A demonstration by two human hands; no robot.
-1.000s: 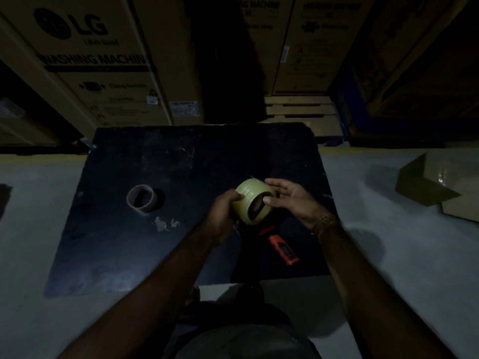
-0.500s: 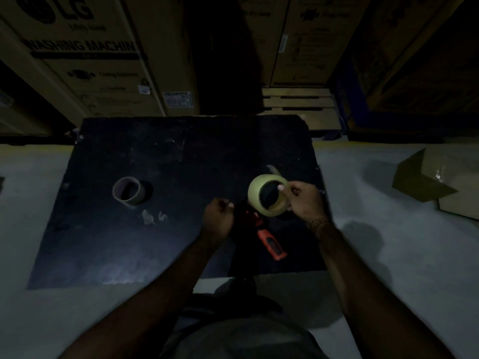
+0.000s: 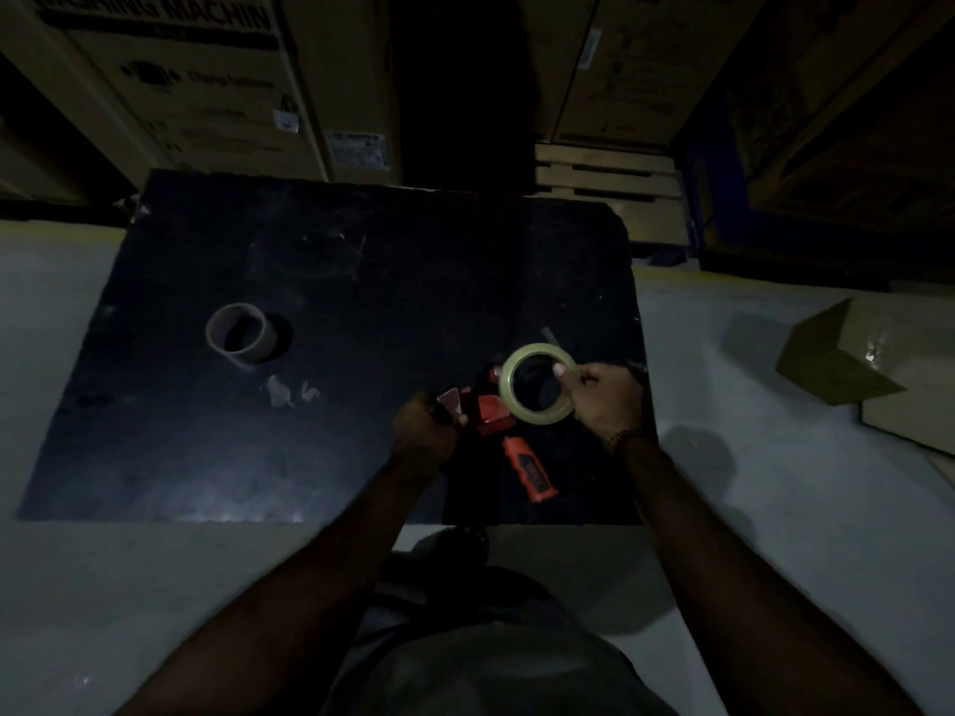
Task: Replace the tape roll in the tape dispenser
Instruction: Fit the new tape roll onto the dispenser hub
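Note:
A pale yellow tape roll (image 3: 517,405) is pinched at its right rim by my right hand (image 3: 604,400), with its hole facing up. It sits right against the red and black tape dispenser (image 3: 488,413), whose orange handle (image 3: 529,470) points toward me on the black mat (image 3: 310,447). My left hand (image 3: 426,428) grips the dispenser's left end. An empty brown cardboard core (image 3: 239,334) stands on the mat at the left, apart from both hands.
Small scraps of tape (image 3: 284,391) lie on the mat near the core. A folded cardboard box (image 3: 868,361) sits on the grey floor to the right. Large stacked cartons (image 3: 196,80) and a wooden pallet (image 3: 604,191) stand behind the mat.
My left hand let go of the tape roll and took hold of the dispenser. My right hand turned the roll so its hole faces up and brought it beside the dispenser.

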